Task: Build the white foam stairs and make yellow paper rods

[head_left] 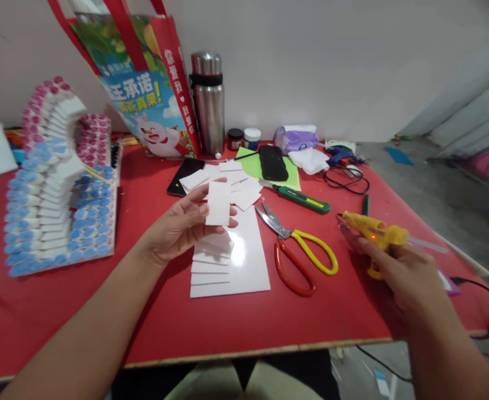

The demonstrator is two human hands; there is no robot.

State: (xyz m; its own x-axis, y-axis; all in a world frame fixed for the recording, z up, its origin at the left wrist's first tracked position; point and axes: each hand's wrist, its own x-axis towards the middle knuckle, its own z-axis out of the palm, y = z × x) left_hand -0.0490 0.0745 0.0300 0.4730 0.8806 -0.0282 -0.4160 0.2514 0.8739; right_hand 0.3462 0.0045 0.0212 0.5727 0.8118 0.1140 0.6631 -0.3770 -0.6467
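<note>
Nearest the camera, two bare forearms are reaching out over the near edge of the red table (269,316). The left hand (173,228) is half curled, pinching a small white piece (218,203) between thumb and fingertips; the piece is standing nearly upright, raised above the table and facing the camera. Just beneath it, a fan of similar white strips is lying on a larger glossy white sheet (248,261). More cut white rectangles are lying scattered a little farther off.

Well apart to the right, the right hand (407,275) is closing fully around the handle of a yellow glue gun (373,233). Its nozzle is pointing left, toward the middle of the table, and a small light is glowing on its body. A black cord (484,311) is trailing off the right edge.

By my reading, this is the gluing step: one piece picked and presented, the gun held ready but not yet near it. Joining the two would call for closing the gap between the hands and keeping the left fingertips clear of the hot tip.

Between the hands, red-and-yellow scissors (298,250) are lying open on the table, with a green utility knife (303,198) just beyond. At the far left a stepped model (56,189) of white pieces with blue and pink tips is standing, and a steel flask (208,103) and a printed bag (144,94) are standing against the far wall.
</note>
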